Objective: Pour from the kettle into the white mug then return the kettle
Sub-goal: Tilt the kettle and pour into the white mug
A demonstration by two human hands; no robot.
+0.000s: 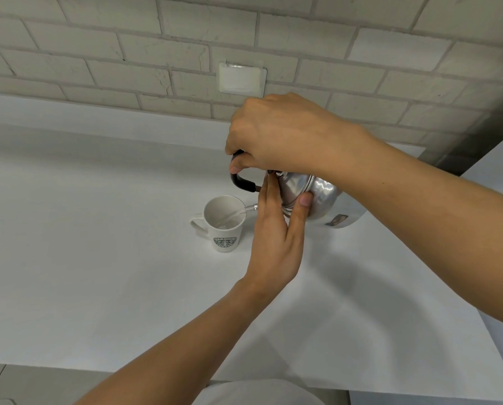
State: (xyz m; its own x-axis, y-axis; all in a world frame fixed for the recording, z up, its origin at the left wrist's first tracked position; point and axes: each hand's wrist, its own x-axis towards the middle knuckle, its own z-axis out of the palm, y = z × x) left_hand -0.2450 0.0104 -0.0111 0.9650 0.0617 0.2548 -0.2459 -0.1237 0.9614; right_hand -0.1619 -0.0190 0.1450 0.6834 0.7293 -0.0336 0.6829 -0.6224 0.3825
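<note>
A shiny steel kettle (323,197) is tilted to the left above the white counter, its spout over a white mug (224,223) with a green logo. A thin stream of water runs from the spout into the mug. My right hand (282,135) is shut on the kettle's black handle from above. My left hand (276,238) rests against the kettle's lid and front, fingers pressed on the lid and thumb on the body. Most of the spout is hidden behind my left hand.
The white counter (98,258) runs back to a pale brick wall (127,54) with a taped-over wall plate (241,78). The counter's front edge lies near the bottom of the view. A second white surface (501,159) begins at the right.
</note>
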